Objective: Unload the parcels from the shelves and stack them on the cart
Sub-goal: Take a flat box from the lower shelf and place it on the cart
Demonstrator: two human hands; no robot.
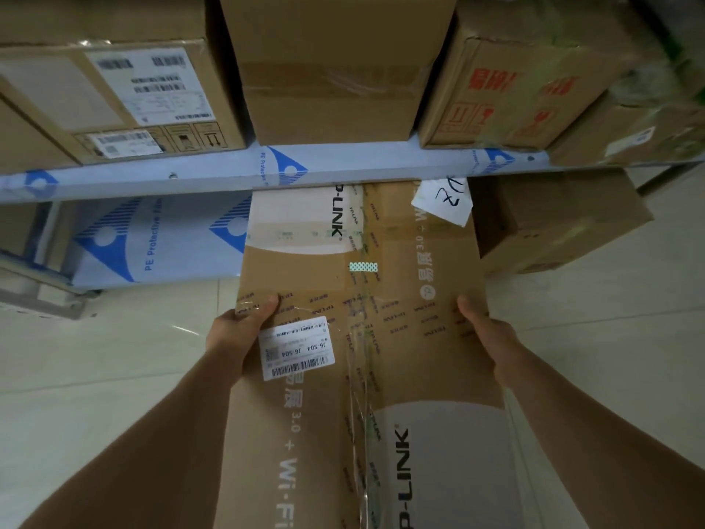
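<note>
The long TP-LINK parcel (362, 337) is the biggest thing in front of you, a brown carton sealed with clear tape, its far end tucked under the edge of the blue-filmed shelf (190, 177) and its near end reaching down towards you over the pale tiled floor (95, 357). Take that parcel as your landmark. Above its far end, on the shelf, stands a plain taped box (328, 70); to the upper left of the parcel sits a box with white barcode labels (126, 97), and to the upper right a box printed with red handling marks (515, 89). Just right of the parcel's far end, below the shelf, another brown carton (553, 223) rests on the floor. Your left hand (236, 330) grips the parcel's left edge, thumb curled over the top face beside the white shipping label (297, 347) marked J6-S04, the fingers hidden down the side. Your right hand (484, 322) grips the parcel's right edge in the same way, thumb on top and fingers out of sight round the side. At the parcel's far right corner lies a white slip of paper (442, 200) with handwriting, partly under the shelf edge. Near the middle of the parcel's top is a small speckled patch (363, 266) on the tape seam.
</note>
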